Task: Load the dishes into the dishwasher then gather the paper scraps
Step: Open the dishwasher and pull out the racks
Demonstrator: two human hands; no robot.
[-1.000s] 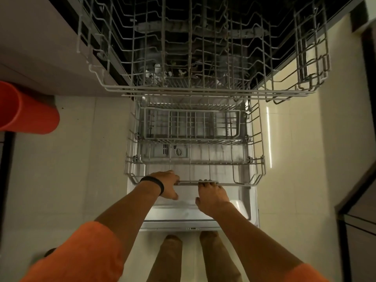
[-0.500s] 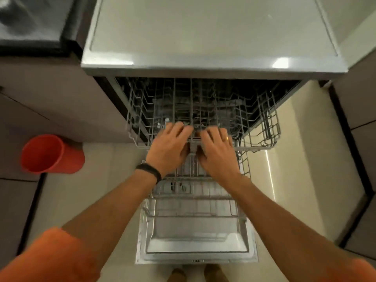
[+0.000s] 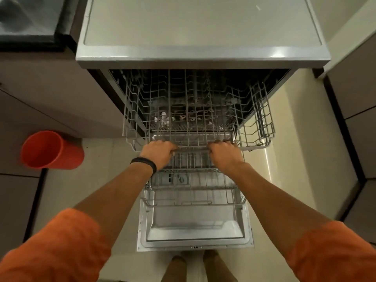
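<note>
At front rail of upper rack [image 3: 254, 119]: gripped by left hand [image 3: 160, 153] and right hand [image 3: 225, 154], fingers curled round wire, now spread wider apart. Lower rack [image 3: 193, 202] also out; dishes nowhere in view, loading judged unstarted.

Upper rack [image 3: 195, 110]: pale grey wire, criss-cross grid. Lower rack [image 3: 193, 197]: same grey grid. Dishwasher top [image 3: 199, 27]: matt silver-grey, bright glint on front edge. Door lining [image 3: 195, 226]: shiny steel-grey. Cavity [image 3: 272, 84] behind racks: black. Bucket [image 3: 50, 149]: plain orange-red. Sleeves [image 3: 50, 247]: plain orange. Wristband [image 3: 145, 162]: black. Floor [image 3: 81, 190]: cream tiles, thin grout lines. Cabinets [image 3: 40, 102]: dull brown-grey. Trousers [image 3: 175, 269]: tan.
</note>
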